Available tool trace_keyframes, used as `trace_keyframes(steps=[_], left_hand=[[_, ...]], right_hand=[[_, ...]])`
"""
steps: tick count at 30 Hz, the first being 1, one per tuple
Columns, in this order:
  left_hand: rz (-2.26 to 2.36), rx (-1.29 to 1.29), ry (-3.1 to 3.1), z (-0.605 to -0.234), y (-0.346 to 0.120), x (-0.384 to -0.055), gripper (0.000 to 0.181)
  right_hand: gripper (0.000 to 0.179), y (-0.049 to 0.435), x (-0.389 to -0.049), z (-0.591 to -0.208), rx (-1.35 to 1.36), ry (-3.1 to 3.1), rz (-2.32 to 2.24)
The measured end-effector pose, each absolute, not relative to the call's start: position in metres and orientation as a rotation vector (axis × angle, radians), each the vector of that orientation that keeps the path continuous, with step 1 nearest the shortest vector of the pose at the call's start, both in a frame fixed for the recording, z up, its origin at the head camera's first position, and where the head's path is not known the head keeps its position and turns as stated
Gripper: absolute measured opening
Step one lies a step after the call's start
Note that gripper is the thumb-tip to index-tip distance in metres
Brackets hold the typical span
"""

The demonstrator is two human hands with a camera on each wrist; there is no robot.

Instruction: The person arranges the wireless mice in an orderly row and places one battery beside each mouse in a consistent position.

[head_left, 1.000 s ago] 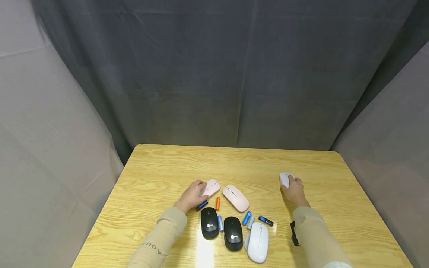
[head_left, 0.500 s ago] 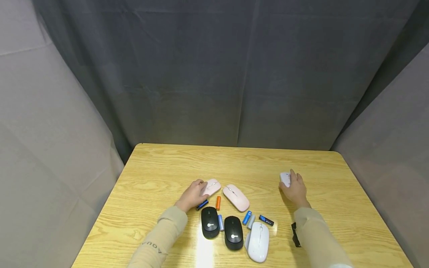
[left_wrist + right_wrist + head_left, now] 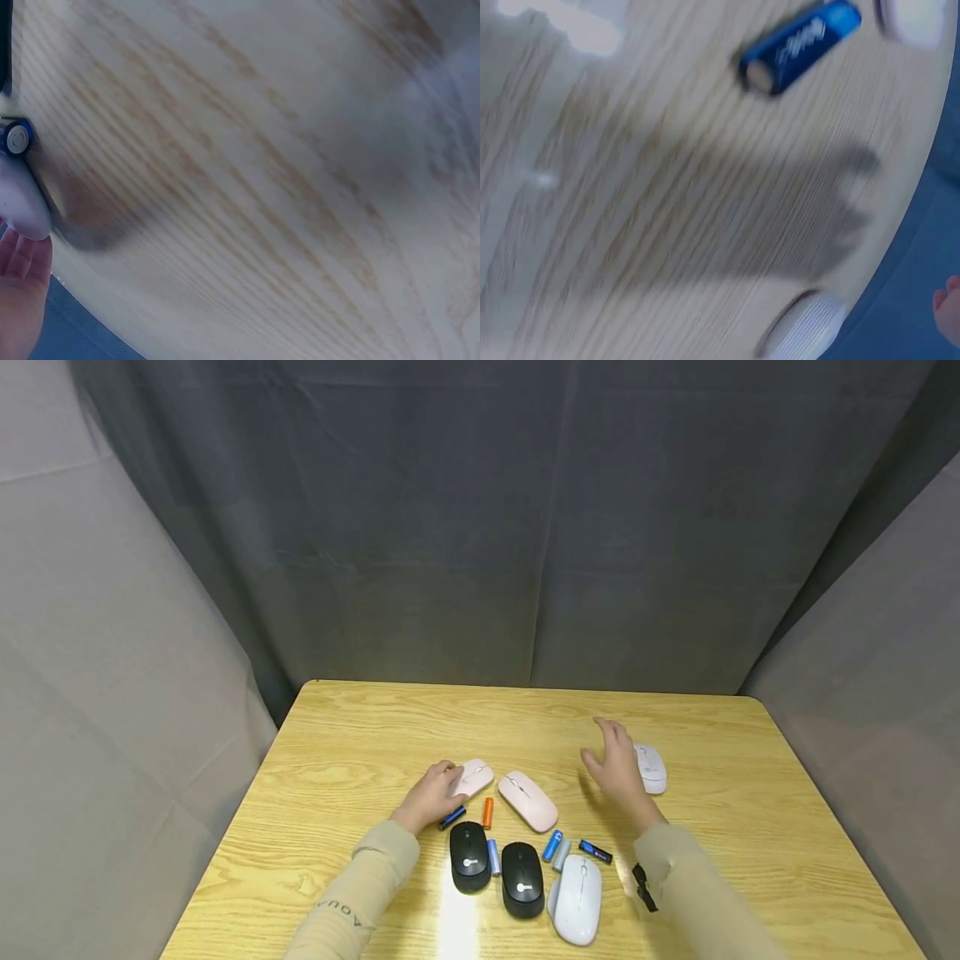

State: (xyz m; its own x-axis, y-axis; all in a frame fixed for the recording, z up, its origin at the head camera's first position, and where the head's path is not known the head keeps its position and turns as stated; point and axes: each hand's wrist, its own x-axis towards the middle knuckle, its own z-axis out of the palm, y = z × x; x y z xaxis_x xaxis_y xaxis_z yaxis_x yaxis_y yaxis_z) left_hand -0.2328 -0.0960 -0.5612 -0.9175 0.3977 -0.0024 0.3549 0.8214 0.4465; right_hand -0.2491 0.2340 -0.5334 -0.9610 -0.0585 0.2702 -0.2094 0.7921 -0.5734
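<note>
dark grey curtain behind | pale drapes both sides | table (yellowish, wood-grained)

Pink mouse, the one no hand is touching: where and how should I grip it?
I'd straddle the pink mouse from above and the right, gripping mid-length across its long sides: it lies flat and slanted, low and rounded, with the right hand on that side and the orange battery on its left.

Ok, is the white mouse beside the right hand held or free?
Free: the white mouse rests on the table, outside the right hand, whose fingers are spread, not curled round it.
</note>
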Motion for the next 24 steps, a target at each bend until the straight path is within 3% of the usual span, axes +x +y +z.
trace_keyframes(steps=[11, 24], left_hand=[[0.680, 0.606, 2.907, -0.564, -0.096, -0.232, 0.055], [0.689, 0.617, 2.912, -0.563, -0.096, -0.231, 0.054]], right_hand=[[0.060, 0.183, -0.231, -0.536, 0.510, -2.723, 0.815], [0.067, 0.153, -0.216, -0.547, 0.663, -2.853, 0.681]])
